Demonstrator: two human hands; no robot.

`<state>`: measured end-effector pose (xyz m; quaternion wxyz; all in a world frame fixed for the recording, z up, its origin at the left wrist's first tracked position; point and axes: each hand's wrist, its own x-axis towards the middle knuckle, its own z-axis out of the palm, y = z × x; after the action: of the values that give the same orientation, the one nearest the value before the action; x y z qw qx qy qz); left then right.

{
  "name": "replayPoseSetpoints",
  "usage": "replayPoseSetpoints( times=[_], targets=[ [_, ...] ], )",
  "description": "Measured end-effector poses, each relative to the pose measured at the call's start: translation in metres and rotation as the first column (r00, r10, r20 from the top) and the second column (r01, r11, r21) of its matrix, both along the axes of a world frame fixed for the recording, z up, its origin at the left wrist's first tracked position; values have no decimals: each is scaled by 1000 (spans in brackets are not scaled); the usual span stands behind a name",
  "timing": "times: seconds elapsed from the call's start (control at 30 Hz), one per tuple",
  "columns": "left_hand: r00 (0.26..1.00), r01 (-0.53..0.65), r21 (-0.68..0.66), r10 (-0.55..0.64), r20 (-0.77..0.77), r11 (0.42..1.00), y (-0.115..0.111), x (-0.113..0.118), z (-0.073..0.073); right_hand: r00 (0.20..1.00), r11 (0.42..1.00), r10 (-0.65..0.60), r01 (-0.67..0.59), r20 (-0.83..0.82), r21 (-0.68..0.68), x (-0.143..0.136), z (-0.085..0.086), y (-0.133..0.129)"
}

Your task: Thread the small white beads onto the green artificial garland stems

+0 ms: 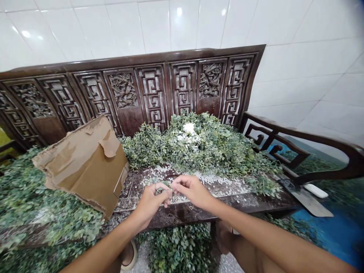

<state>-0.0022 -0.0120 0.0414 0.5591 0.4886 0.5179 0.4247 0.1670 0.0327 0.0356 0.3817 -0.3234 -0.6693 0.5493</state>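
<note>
My left hand (156,197) and my right hand (189,189) meet fingertip to fingertip over the front part of a dark wooden bench (182,215). A small green leafy sprig (162,183) shows between the thumb and fingers of my left hand. The fingers of my right hand are pinched beside it; what they hold is too small to make out. Many small white pieces (212,179) lie scattered on the seat behind my hands. Beyond them is a large heap of green artificial foliage (222,148), with a white pile (189,129) on top.
A torn cardboard box (93,170) stands on the left of the seat, with more foliage (17,189) beside it. The carved backrest (125,89) rises behind. At the right are an armrest (307,136), a flat grey object (309,201) and a white case (316,190). Foliage (182,246) lies below.
</note>
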Motion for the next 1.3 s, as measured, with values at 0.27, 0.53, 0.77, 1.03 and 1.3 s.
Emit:
replayPoseSetpoints(
  times=[0.27, 0.53, 0.77, 1.03, 1.3],
  targets=[
    [999, 9, -6, -9, -38, 1000, -2, 1, -2, 999, 999, -27, 29, 42, -36, -1, -1, -3],
    [1000, 3, -18, -3, -9, 1000, -3, -2, -4, 997, 994, 72, -75, -41, -80, 2, -1, -2],
    [1000, -10, -18, 9, -16, 1000, 0, -2, -5, 997, 993, 51, -57, -63, -104, -2, 2, -6],
    [999, -3, -24, 1, -45, 1000, -3, -1, -3, 997, 991, 70, -74, -46, -111, -1, -1, -5],
    [997, -19, -45, 15, -78, 999, -4, 0, -2, 997, 990, 63, -69, -54, -122, -3, 5, -7]
  ],
)
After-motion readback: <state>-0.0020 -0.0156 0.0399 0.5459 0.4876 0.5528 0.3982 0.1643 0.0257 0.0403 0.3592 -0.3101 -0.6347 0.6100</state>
